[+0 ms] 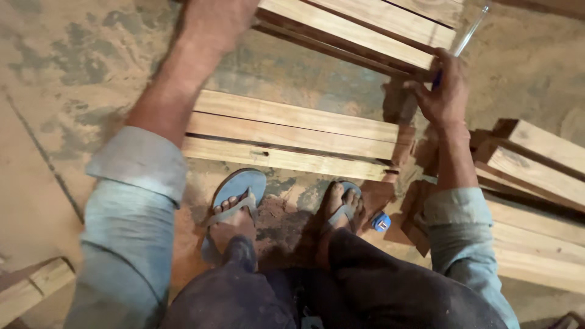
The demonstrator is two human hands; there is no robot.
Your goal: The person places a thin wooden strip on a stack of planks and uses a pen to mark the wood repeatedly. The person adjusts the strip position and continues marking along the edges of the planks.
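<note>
My right hand (443, 91) grips a pen with a clear barrel and blue end (466, 38), its tip held at the corner of a stack of light wooden planks (365, 27) at the top of the view. My left hand (213, 24) reaches up to the left end of that same stack; its fingers are cut off by the frame edge. A second bundle of planks (292, 134) lies on the floor between my arms, just beyond my feet in blue sandals (237, 201).
More sawn planks (536, 201) are piled at the right, next to my right forearm. A small blue object (381, 222) lies by my right foot. One board end (33, 286) shows at lower left. The floor (55, 67) is dusty concrete.
</note>
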